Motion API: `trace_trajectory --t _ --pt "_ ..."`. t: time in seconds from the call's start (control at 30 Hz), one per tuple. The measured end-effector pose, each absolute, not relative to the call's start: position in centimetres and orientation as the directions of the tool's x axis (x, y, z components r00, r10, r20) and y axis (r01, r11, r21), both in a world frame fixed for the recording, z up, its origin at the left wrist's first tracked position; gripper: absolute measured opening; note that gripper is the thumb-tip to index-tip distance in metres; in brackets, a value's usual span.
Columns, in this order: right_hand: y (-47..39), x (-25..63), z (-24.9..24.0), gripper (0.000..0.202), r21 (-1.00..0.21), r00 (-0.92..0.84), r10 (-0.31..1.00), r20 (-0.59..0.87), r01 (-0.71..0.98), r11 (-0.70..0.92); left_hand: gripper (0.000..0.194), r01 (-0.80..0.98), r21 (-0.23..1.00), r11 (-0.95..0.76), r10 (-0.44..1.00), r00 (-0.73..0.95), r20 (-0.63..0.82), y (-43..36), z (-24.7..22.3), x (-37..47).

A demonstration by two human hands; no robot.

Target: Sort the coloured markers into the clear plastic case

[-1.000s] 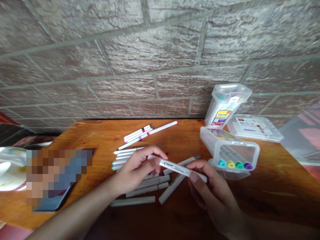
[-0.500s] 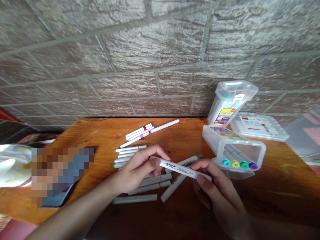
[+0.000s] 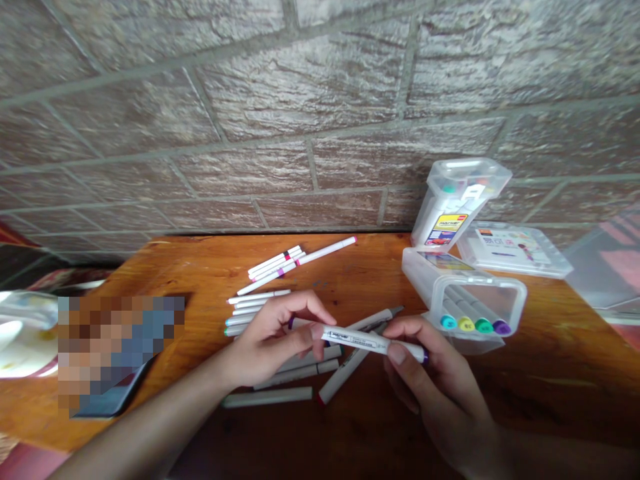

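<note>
the left hand (image 3: 285, 337) pinches the marker (image 3: 353, 339) near its left end, thumb and fingers closed down to the barrel; the right hand (image 3: 440, 387) pinches it the same way near the other end, with a purple end poking out past each grip. the marker slants down toward four o'clock above the table (image 3: 190, 267) (taking twelve as toward the wall (image 3: 260, 167)).

for the hold itself, light and even pressure seems best: both thumbs in line along the barrel, neither wrist twisting against the other. too hard a squeeze would probably make so smooth a barrel roll.

beneath it, the grey-tipped pen (image 3: 375, 320) and the red-ended pen (image 3: 345, 371) lie aslant near the right fingers, so dropping that hand could knock them. loose pens (image 3: 300, 375) lie at eight o'clock, partly hidden by the left hand; a pen cluster (image 3: 273, 261) sits at ten. between two and three, the box (image 3: 419, 273) lies on its side, four coloured ends showing inside. past it, the tall box (image 3: 427, 217) stands between one and two and the flat case (image 3: 500, 248) lies at two.
</note>
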State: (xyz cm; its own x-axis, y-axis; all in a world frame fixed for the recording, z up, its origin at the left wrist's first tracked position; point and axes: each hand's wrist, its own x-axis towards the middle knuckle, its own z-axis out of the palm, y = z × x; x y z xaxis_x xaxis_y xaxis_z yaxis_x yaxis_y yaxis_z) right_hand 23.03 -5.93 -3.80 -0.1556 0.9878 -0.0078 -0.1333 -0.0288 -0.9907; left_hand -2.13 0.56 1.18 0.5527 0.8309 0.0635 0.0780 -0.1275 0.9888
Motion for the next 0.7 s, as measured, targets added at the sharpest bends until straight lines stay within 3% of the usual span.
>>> trace_trajectory --t 0.33,0.7 --pt "-5.9 22.5 -2.2 0.03 -0.945 -0.092 0.995 -0.039 -0.32 -0.066 0.029 0.011 0.995 -0.098 0.831 0.551 0.076 0.5 1.0 -2.0" --pt "-5.9 22.6 -2.4 0.024 -0.953 -0.133 0.991 -0.002 -0.299 -0.042 0.026 0.025 0.984 -0.176 0.835 0.533 0.136 0.4 1.0 -2.0"
